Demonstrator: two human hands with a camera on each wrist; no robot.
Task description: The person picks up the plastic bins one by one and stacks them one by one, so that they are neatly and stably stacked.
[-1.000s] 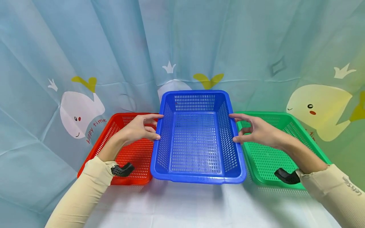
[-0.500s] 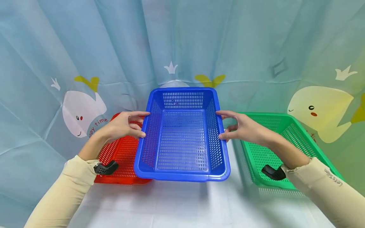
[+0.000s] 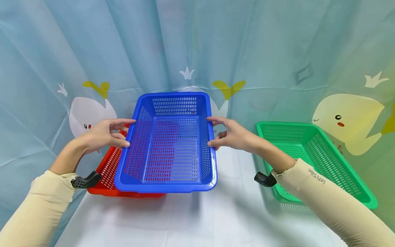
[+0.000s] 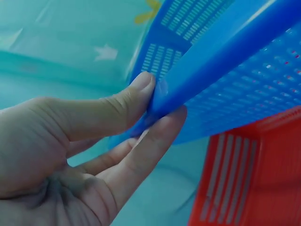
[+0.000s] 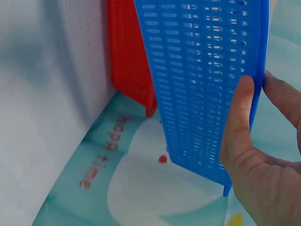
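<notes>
A blue perforated plastic basket (image 3: 172, 151) is held up in the air, tilted so its inside faces the head camera. My left hand (image 3: 106, 135) pinches its left rim between thumb and fingers, as the left wrist view shows on the blue rim (image 4: 207, 61). On the opposite rim, my right hand (image 3: 232, 135) pinches the same way; the right wrist view shows the basket's slotted side wall (image 5: 197, 84). Behind and below the blue basket sits a red basket (image 3: 105, 171), mostly hidden by it. Nothing lies inside the blue basket.
A green basket (image 3: 355, 171) stands on the white table (image 3: 197, 219) at the right, partly behind the right forearm. A pale blue curtain (image 3: 216, 41) printed with whales hangs at the back of the table.
Both hands have carried the blue basket leftwards, from between the red and green baskets to over the red one. More of the green basket shows now, and less of the red.
</notes>
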